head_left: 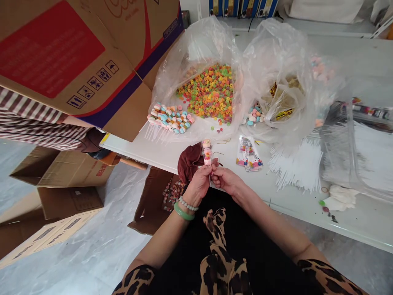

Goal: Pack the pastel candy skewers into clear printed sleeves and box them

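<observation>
Listing what lies before me, biggest first.

Cardboard box [76, 53]: tilted at my far left, printed red and purple, with a person's striped sleeve [30, 123] under it.

White table [353, 217]: runs across in front of my lap.

Clear bag [208, 90]: open on the table and full of loose ring candies in many colours. A second bag [285, 90] stands just beside it, to the right.

White sticks [294, 168]: a loose heap, right of my hands.

Finished skewers [170, 116]: a row lying at the first bag's mouth.

Left hand [199, 184]: fingers curled in and closed on the lower part of the candy stick [207, 153]. A green bangle and a bead bracelet sit on the wrist.

Right hand [225, 180]: fingertips pinched on the same bare end, touching my left hand.

Candy stick: held over the table's near edge, between my two hands. Its long axis runs away from me, with the stacked candy end pointing toward the bags and the bare end in my fingers.

Risks, as I judge them: my grip is only on the bare end, so a tilt or slackened pinch could let the candies slide. The stick could also drop into the gap between table and lap. Squeezing too hard could snap it.
</observation>
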Available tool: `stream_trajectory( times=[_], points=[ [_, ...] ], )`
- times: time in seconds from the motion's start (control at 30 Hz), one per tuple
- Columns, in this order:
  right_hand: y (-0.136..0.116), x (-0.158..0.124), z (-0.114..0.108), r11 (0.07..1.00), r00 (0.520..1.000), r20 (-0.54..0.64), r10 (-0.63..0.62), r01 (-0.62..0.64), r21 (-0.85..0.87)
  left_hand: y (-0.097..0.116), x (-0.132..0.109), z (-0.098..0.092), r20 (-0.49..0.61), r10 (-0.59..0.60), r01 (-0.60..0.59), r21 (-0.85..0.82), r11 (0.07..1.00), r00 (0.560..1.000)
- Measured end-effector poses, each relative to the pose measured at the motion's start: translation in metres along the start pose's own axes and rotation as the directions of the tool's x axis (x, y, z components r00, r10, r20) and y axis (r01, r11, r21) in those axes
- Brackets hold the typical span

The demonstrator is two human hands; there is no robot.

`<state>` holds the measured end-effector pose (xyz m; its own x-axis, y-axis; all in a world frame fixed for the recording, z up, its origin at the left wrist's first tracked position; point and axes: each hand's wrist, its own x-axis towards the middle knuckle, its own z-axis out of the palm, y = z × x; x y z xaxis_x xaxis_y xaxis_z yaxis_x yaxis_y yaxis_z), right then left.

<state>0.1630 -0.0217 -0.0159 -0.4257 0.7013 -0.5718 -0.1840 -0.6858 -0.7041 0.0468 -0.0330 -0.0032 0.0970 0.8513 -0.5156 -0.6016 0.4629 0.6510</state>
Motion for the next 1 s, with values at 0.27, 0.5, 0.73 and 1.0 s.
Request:
stream_trajectory(
  times=[0.27, 0.5, 0.73, 1.0],
  points=[
    [0.015, -0.013, 0.019, 0.55, 0.674, -0.154, -0.723, 0.426, -0.719, -0.011, 0.009, 0.014, -0.115, -0.04, 0.005, -0.288, 0.958, 0.993],
    [0.006, -0.005, 0.008, 0.987, 0.984, -0.077, -0.159, 0.16, -0.004, -0.003, -0.005, -0.011, 0.096, -0.138, 0.154, -0.182, 0.971, 0.986],
    [0.015, -0.015, 0.012, 0.941, 0.907, 0.408, 0.106, -0.224, 0.254, 0.02, -0.035, -0.035, 0.238, 0.003, -0.046, 0.176, 0.983, 0.971],
    [-0.021, 0.022, -0.013, 0.226, 0.702, -0.053, -0.71, 0.155, -0.962, 0.027, -0.019, -0.048, 0.0, -0.206, 0.205, 0.061, 0.977, 0.979]
  ],
)
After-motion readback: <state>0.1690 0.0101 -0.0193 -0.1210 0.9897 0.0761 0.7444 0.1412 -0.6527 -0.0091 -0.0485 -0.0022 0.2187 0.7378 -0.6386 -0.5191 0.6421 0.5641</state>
